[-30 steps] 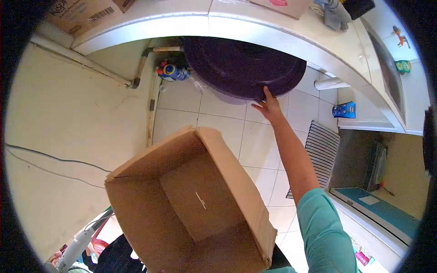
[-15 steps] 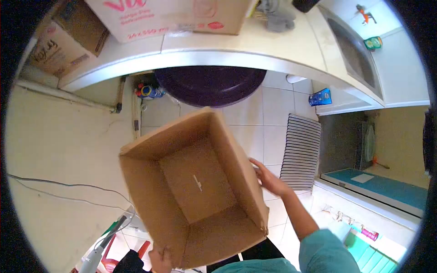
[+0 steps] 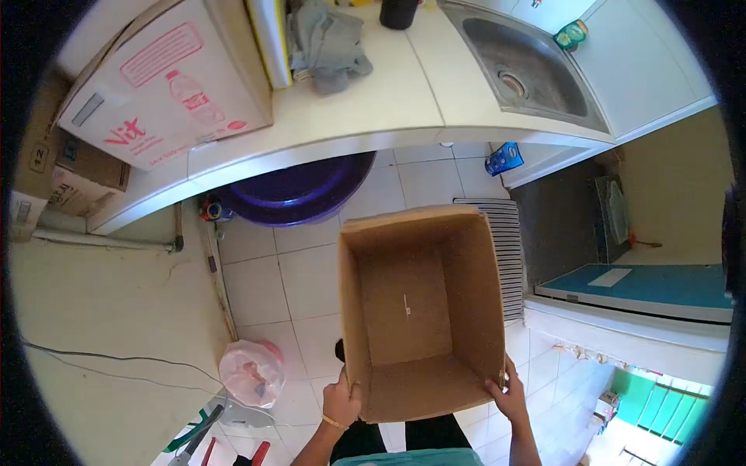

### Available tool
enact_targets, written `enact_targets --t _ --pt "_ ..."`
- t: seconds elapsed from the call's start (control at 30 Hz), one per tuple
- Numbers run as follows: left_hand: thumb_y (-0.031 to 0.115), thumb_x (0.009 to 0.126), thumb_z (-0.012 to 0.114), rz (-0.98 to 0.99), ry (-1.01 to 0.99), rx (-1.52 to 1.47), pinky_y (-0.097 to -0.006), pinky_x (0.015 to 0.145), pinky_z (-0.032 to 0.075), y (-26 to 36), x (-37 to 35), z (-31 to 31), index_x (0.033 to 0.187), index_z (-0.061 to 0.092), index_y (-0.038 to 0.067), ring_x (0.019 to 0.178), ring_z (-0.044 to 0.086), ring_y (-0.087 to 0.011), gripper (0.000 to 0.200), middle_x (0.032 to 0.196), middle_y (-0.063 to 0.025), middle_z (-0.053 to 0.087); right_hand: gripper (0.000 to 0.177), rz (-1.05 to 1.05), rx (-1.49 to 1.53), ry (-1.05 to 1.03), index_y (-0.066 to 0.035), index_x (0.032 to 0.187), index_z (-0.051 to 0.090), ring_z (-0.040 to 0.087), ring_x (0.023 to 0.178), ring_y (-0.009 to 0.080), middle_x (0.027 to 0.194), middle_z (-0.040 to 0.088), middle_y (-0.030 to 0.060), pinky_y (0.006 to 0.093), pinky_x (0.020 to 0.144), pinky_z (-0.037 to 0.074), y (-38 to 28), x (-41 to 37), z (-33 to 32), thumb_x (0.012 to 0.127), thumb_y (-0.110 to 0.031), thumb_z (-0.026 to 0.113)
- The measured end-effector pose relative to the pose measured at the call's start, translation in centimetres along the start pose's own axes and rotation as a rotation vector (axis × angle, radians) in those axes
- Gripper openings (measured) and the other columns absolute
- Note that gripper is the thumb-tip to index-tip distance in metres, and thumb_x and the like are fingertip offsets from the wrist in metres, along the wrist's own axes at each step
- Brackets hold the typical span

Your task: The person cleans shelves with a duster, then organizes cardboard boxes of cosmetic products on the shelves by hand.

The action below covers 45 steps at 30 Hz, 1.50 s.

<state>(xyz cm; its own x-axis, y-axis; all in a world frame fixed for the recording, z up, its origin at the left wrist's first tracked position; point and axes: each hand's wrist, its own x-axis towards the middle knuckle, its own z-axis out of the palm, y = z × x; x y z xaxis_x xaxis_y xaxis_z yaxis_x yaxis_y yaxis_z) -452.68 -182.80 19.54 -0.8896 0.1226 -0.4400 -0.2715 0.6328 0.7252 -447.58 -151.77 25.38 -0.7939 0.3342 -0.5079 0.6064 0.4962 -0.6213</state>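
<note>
Matt cardboard box [image 3: 474,295], metal sink [image 3: 536,58], glossy basin [image 3: 299,190], probably plastic

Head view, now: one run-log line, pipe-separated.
left hand: holds cardboard box, near left corner | right hand: holds box, near right corner | box: open side facing camera | purple basin: partly under counter

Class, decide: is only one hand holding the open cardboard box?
No, the left hand and right hand grip opposite sides of the box.

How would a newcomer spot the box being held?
Find the pale counter with the sink. Nearer the camera, between the left hand and right hand, is a brown, open-topped cardboard box. Unlike the printed box on the counter, it is held, with a pale mark inside.
</note>
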Motion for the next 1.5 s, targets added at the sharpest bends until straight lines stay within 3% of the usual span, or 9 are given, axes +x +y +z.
enact_targets --t 0.4,0.53,0.63,0.73,0.83,1.1,1.27,1.37,1.5 --pt "0.021 0.069 0.049 -0.018 -0.256 0.18 -0.0454 0.056 0.045 16.3 2.0 4.7 0.122 0.025 -0.003 0.053 0.053 -0.0384 0.063 0.053 -0.0234 0.051 0.033 0.021 -0.014 0.164 -0.004 0.112 0.045 0.049 0.057 0.0085 0.068 0.056 0.0075 0.0234 0.052 0.041 5.3 4.8 -12.9 0.081 -0.015 0.046" --pt "0.025 0.073 0.053 -0.131 -0.238 0.043 -0.0373 0.065 0.046 15.7 5.9 8.7 0.124 0.025 0.004 0.071 0.058 -0.0331 0.062 0.085 -0.0235 0.056 0.033 0.098 -0.074 0.051 -0.005 0.112 0.045 0.058 0.063 0.0282 0.074 0.057 0.0192 0.0358 0.054 0.042 5.4 10.7 -15.0 0.082 -0.018 0.044" --pt "0.022 0.076 0.054 -0.044 -0.131 -0.229 -0.0331 0.073 0.044 8.8 8.5 11.8 0.125 0.024 0.006 0.089 0.055 -0.0272 0.06 0.108 -0.0198 0.049 0.032 -0.204 -0.067 0.164 -0.003 0.108 0.047 0.056 0.068 0.0341 0.079 0.055 0.0225 0.0371 0.059 0.041 9.5 17.3 -11.2 0.081 -0.019 0.046" --pt "0.016 0.077 0.053 -0.302 0.02 -0.456 -0.032 0.081 0.04 6.2 7.0 12.8 0.122 0.032 0.005 0.096 0.052 -0.0266 0.05 0.114 -0.016 0.047 0.03 -0.219 -0.077 0.129 0.001 0.104 0.047 0.055 0.077 0.033 0.082 0.054 0.0231 0.0344 0.064 0.041 16.5 25.2 -6.4 0.08 -0.017 0.047" --pt "0.027 0.076 0.054 -0.272 -0.181 -0.092 -0.0383 0.088 0.034 -0.3 2.8 15.3 0.122 0.034 0.008 0.103 0.044 -0.0326 0.054 0.117 -0.0195 0.042 0.03 0.025 -0.054 0.009 0.004 0.101 0.048 0.053 0.082 0.0355 0.083 0.055 0.0234 0.0347 0.069 0.041 14.7 31.7 -2.5 0.079 -0.016 0.049" --pt "0.042 0.074 0.052 -0.248 -0.283 0.099 -0.0436 0.093 0.029 -4.7 -2.4 19.3 0.123 0.034 0.023 0.115 0.025 -0.0415 0.056 0.13 -0.0205 0.021 0.033 -0.345 0.201 0.01 0.001 0.112 0.044 0.052 0.081 0.0156 0.095 0.056 0.0095 0.027 0.071 0.041 14.8 51.7 9.8 0.083 -0.015 0.046" --pt "0.043 0.074 0.051 -0.355 -0.285 0.136 -0.0501 0.086 0.033 -3.4 -0.3 19.2 0.122 0.035 0.031 0.116 0.025 -0.0398 0.052 0.131 -0.0155 0.02 0.039 -0.447 0.327 0.118 -0.001 0.117 0.039 0.05 0.093 0.0198 0.109 0.049 0.0129 0.0274 0.074 0.042 9.3 56.0 14.5 0.082 -0.016 0.047" --pt "0.044 0.074 0.05 -0.383 -0.314 0.174 -0.0528 0.085 0.031 -2.7 0.3 19.3 0.122 0.035 0.033 0.116 0.024 -0.0397 0.052 0.132 -0.0137 0.019 0.053 -0.084 0.512 0.147 -0.002 0.122 0.033 0.047 0.099 0.0229 0.114 0.045 0.0135 0.028 0.078 0.04 6.0 55.3 14.9 0.078 -0.023 0.054" --pt "0.041 0.073 0.053 -0.417 -0.345 0.247 -0.0522 0.086 0.031 -1.5 1.2 19.5 0.12 0.038 0.033 0.116 0.024 -0.04 0.05 0.132 -0.013 0.021 0.073 0.005 0.334 0.383 -0.007 0.124 0.029 0.047 0.098 0.0256 0.114 0.044 0.0147 0.0334 0.072 0.044 5.9 54.3 15.6 0.067 -0.031 0.066"
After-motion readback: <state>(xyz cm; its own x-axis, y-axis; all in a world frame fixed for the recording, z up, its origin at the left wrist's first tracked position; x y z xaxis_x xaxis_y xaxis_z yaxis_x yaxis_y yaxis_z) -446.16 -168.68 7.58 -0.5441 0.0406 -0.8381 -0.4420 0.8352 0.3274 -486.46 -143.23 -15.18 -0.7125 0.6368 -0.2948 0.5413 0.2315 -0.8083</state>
